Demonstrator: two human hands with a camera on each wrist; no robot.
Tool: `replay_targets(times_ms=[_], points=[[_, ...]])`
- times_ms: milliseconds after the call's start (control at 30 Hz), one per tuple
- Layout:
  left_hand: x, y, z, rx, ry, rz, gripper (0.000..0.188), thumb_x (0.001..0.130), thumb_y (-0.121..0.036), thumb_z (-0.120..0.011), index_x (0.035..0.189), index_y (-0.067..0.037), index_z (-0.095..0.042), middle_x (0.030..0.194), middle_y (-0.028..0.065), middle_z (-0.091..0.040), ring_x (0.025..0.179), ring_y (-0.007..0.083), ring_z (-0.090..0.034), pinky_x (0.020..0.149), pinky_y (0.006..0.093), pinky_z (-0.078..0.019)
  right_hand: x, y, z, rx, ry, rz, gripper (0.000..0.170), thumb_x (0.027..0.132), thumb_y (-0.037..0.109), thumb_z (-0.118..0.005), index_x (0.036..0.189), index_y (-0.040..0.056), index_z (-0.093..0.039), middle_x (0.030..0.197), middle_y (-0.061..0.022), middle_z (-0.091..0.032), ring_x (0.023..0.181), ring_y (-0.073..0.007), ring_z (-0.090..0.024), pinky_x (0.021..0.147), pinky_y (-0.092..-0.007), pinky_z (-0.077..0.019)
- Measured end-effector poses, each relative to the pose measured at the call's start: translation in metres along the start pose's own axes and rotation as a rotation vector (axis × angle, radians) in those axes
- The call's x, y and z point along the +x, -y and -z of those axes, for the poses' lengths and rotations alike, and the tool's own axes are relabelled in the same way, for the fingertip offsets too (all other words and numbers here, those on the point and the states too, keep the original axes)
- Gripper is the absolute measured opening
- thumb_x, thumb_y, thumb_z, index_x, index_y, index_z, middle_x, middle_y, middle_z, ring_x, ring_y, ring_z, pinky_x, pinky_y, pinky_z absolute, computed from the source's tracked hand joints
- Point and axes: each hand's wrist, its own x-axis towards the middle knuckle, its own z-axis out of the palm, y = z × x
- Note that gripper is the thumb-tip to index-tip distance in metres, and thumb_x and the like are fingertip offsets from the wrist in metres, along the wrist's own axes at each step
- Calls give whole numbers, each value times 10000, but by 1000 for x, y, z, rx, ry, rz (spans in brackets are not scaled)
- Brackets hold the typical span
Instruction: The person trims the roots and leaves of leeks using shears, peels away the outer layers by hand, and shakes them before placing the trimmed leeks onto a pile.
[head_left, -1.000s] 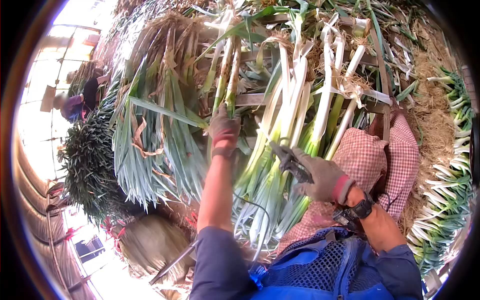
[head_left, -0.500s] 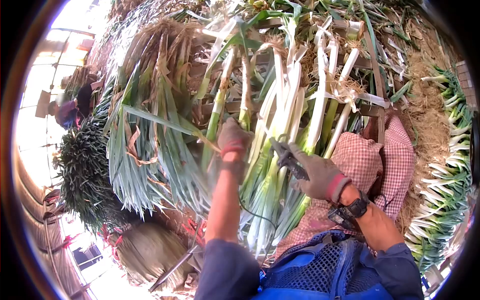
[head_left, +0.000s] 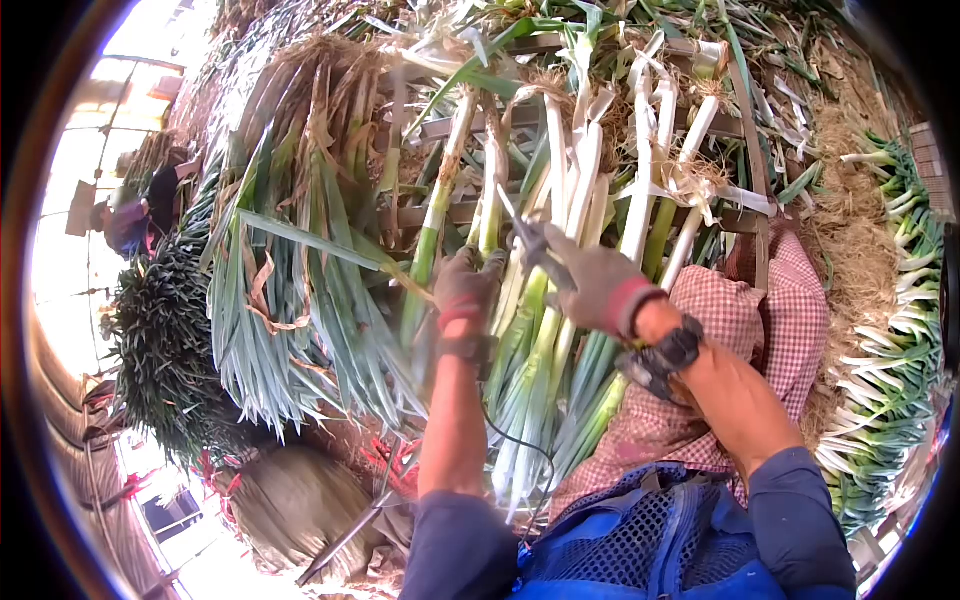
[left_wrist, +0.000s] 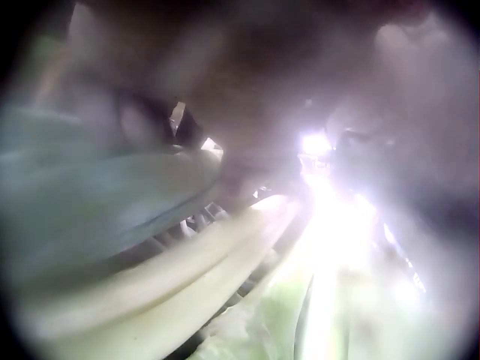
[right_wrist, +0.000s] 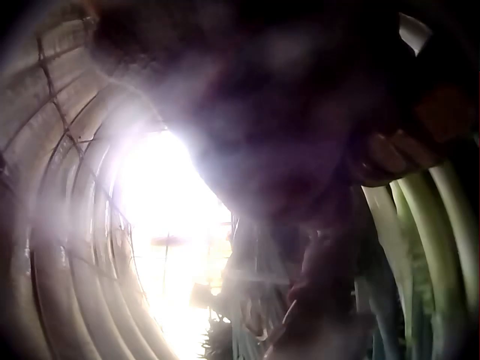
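In the head view my gloved left hand [head_left: 468, 285] grips a green onion [head_left: 491, 190] low on its stem, with the brownish root end pointing away from me. Another unpeeled stalk [head_left: 440, 200] stands close beside it. My gloved right hand [head_left: 600, 285] holds a dark air blow gun [head_left: 538, 250], its thin nozzle reaching to the gripped stem. White peeled green onions [head_left: 562, 180] lie just to the right, leaves toward me. Pale stalks [left_wrist: 172, 285] cross the left wrist view below the blurred, dark hand. The right wrist view is mostly dark, with green stems [right_wrist: 424, 232] at its right.
A thick bundle of unpeeled green onions [head_left: 300, 260] lies at left, over slats of a rack [head_left: 750, 140]. Checked cloth [head_left: 715, 310] covers the near right. Beyond it runs a row of green onions [head_left: 880, 400]. Another person [head_left: 135, 215] is at far left. A thin hose [head_left: 520, 440] hangs below.
My right hand has moved up and left, bringing the air blow gun's nozzle to the stem. My left hand has come down and slightly right with the green onion, away from the neighbouring stalk.
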Motion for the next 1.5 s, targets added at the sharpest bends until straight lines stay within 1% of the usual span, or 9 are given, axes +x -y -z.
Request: replay_targets(times_ms=[33,167,400,633,767,900,1167,1267,1500], points=[[1,-1,-1,83,-1,-26,448,908,-490,-815,1116,-94,-797,1038,181,-747,921,355,-725,854,421,-559,13,-1,4,-65,-86,11,767,1029,257,-684,1670,145,-278,835,-76,-681,692,-209,-665,679,-334,-578],[-3,-29,12,176,76,-5,409,903,-462,-802,1075,-91,-782,1140,176,-713,1042,393,-681,916,481,-535,53,4,34,-152,-177,38,844,954,292,-686,1674,79,-301,1108,-202,-765,1034,-349,-752,952,-450,-591],[-5,-24,-2,150,-38,-64,361,901,-429,-796,952,-74,-753,971,194,-701,985,409,-672,871,506,-526,106,17,73,-129,-244,-14,879,902,233,-719,1680,109,-331,1245,-260,-735,1182,-407,-712,1032,-465,-544],[-5,-13,-16,165,-76,-97,374,943,-407,-761,991,-36,-743,1049,217,-734,1042,430,-673,953,519,-523,125,16,88,-114,-271,-64,835,900,267,-754,1635,92,-397,1229,-248,-747,1157,-413,-723,1017,-476,-551],[-5,-20,-11,128,-2,-32,378,931,-416,-775,997,-46,-739,1016,195,-737,1014,420,-679,919,508,-527,95,17,73,-12,-124,-52,819,914,217,-751,1644,120,-394,1045,-152,-759,864,-261,-732,775,-394,-593],[0,-43,14,-8,190,165,370,897,-403,-809,1103,-98,-773,1020,170,-783,955,353,-740,869,456,-554,48,17,51,-156,-23,-42,877,955,288,-738,1695,136,-291,1054,-153,-760,823,-250,-725,733,-396,-591],[-20,-41,47,-60,320,49,400,844,-402,-884,1074,-90,-785,836,81,-774,729,201,-716,733,379,-564,-42,-14,11,-98,110,-15,925,963,331,-717,1710,87,-227,1062,-191,-752,937,-331,-746,870,-436,-604],[-48,-37,47,173,330,-60,384,843,-389,-893,1009,-66,-767,785,87,-738,708,195,-678,721,384,-547,-53,-24,8,-4,-128,1,950,951,346,-730,1708,65,-229,1204,-284,-736,1122,-425,-737,1068,-461,-540],[-122,-55,39,-36,376,62,414,899,-407,-851,1120,-68,-765,897,74,-782,789,165,-721,767,356,-570,-13,-27,15,9,-212,-62,943,916,308,-730,1698,67,-260,1174,-259,-752,1118,-411,-736,1014,-471,-557]])
